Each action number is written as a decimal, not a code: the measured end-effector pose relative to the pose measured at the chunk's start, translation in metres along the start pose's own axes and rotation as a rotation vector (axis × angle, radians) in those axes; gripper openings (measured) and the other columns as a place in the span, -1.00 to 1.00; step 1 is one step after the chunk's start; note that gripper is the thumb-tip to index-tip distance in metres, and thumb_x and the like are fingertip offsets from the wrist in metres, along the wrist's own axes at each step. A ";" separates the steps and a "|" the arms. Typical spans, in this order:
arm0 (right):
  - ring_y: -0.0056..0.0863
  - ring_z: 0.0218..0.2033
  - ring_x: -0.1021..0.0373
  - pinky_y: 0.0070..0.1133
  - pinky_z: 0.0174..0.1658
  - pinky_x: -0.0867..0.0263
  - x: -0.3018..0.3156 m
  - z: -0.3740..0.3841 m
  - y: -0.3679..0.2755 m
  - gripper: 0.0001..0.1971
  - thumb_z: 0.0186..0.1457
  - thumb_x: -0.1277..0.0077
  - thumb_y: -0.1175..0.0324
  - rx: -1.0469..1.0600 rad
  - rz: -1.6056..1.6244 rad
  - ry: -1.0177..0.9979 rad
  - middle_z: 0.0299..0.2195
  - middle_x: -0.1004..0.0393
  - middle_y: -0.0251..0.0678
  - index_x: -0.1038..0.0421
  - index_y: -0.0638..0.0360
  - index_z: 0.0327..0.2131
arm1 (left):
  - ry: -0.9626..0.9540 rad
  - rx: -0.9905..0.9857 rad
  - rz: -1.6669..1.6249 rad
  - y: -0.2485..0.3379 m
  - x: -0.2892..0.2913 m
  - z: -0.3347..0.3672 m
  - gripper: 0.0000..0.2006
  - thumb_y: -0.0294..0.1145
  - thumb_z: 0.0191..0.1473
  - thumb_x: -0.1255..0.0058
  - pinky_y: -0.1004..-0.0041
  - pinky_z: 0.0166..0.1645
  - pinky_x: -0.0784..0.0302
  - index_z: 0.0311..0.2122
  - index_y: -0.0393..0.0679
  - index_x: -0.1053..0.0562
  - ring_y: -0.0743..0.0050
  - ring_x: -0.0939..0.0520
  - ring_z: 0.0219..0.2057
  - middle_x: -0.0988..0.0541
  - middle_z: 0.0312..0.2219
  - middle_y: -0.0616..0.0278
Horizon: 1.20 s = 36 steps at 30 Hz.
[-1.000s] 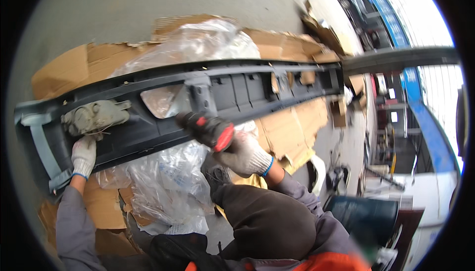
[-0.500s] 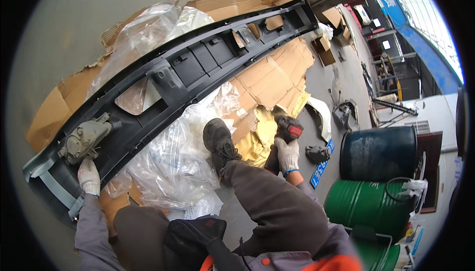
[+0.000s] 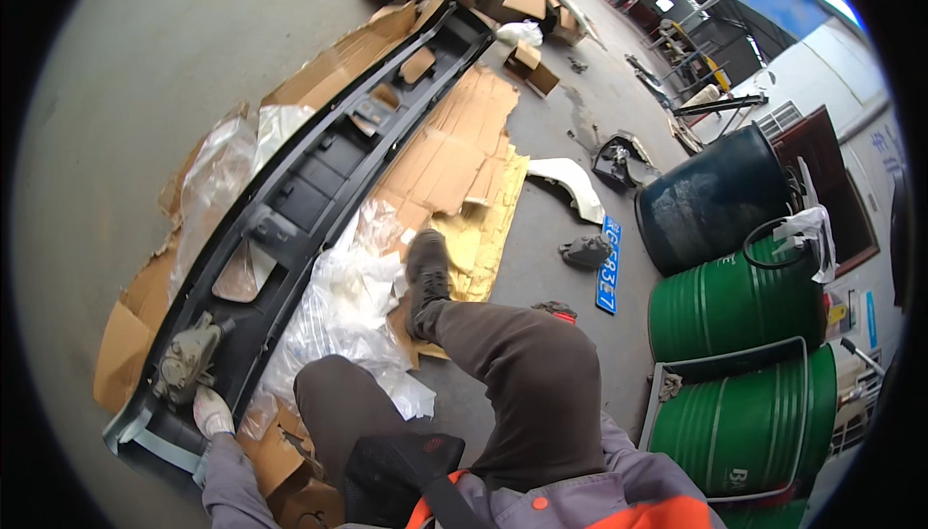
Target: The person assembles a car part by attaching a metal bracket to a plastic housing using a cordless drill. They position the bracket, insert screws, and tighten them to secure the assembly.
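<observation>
A long black bumper (image 3: 290, 229) lies with its hollow inner side up, slanting from lower left to the far middle. At its near end sits a dirty grey fog lamp (image 3: 184, 360). My left hand (image 3: 215, 413), in a white knit glove, is closed at the lamp's lower edge; its fingertips are partly hidden. My right hand is out of sight behind my raised right knee. Just past that knee shows the red and black top of a power tool (image 3: 556, 312), the rest of it hidden.
Flattened cardboard (image 3: 440, 152) and clear plastic film (image 3: 338, 307) lie around the bumper. A white fender piece (image 3: 565, 186), a second lamp (image 3: 586, 252) and a blue plate (image 3: 609, 263) are on the floor. Green drums (image 3: 735, 297) and a dark drum (image 3: 715, 200) stand at right.
My view has turned, and the bumper appears steeper. My right hand, seen on the power tool before, has dropped behind my knee with it. My left hand stays at the lamp.
</observation>
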State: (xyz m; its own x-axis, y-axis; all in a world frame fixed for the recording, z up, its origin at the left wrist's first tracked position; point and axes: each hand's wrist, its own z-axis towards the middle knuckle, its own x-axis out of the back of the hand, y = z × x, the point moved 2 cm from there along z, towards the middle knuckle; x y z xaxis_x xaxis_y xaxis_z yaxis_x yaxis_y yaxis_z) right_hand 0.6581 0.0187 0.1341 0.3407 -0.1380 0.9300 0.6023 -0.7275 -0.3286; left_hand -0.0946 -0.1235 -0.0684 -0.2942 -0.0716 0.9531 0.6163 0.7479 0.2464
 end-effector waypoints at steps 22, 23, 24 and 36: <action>0.21 -0.10 -0.50 -0.08 -0.01 -0.42 -0.062 0.280 -0.237 -0.37 0.08 -0.20 0.17 0.637 -0.075 0.047 -0.07 -0.54 0.21 -0.27 0.27 0.16 | -0.013 0.121 0.510 0.036 0.028 -0.025 -0.75 -0.32 0.27 0.15 0.06 -0.14 -0.58 -0.16 -0.22 -0.52 -0.16 -0.67 -0.23 -0.66 -0.29 -0.12; 0.20 -0.09 -0.50 -0.09 -0.01 -0.42 -0.078 0.297 -0.268 -0.37 0.09 -0.20 0.16 0.693 -0.114 0.049 -0.06 -0.52 0.21 -0.25 0.26 0.16 | 0.024 0.115 0.491 0.052 0.037 -0.033 -0.76 -0.32 0.27 0.15 0.04 -0.15 -0.57 -0.17 -0.22 -0.51 -0.17 -0.67 -0.24 -0.65 -0.29 -0.14; 0.19 -0.09 -0.50 -0.10 -0.02 -0.42 -0.091 0.315 -0.305 -0.36 0.10 -0.20 0.16 0.755 -0.154 0.060 -0.05 -0.51 0.21 -0.23 0.24 0.17 | 0.024 0.213 0.433 0.066 0.045 -0.042 -0.75 -0.32 0.27 0.16 0.03 -0.10 -0.55 -0.15 -0.21 -0.52 -0.16 -0.67 -0.20 -0.65 -0.27 -0.12; 0.13 0.06 -0.43 -0.19 0.14 -0.35 -0.228 0.485 -0.438 0.03 -0.04 -0.27 0.15 0.899 -0.337 -0.221 0.08 -0.41 0.25 0.09 0.38 0.39 | 0.205 0.768 -0.243 0.205 0.106 -0.204 -0.70 -0.33 0.27 0.09 0.29 -0.22 -0.48 -0.14 -0.36 -0.56 0.29 -0.59 -0.38 -0.61 -0.39 0.02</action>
State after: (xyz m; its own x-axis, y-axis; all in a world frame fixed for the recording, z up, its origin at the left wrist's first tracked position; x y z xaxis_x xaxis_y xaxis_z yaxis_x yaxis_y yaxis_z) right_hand 0.6666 0.6943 -0.0141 0.1220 0.1778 0.9765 0.9862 0.0895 -0.1395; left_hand 0.1492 -0.1122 0.1188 -0.1695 -0.3523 0.9204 -0.1394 0.9331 0.3315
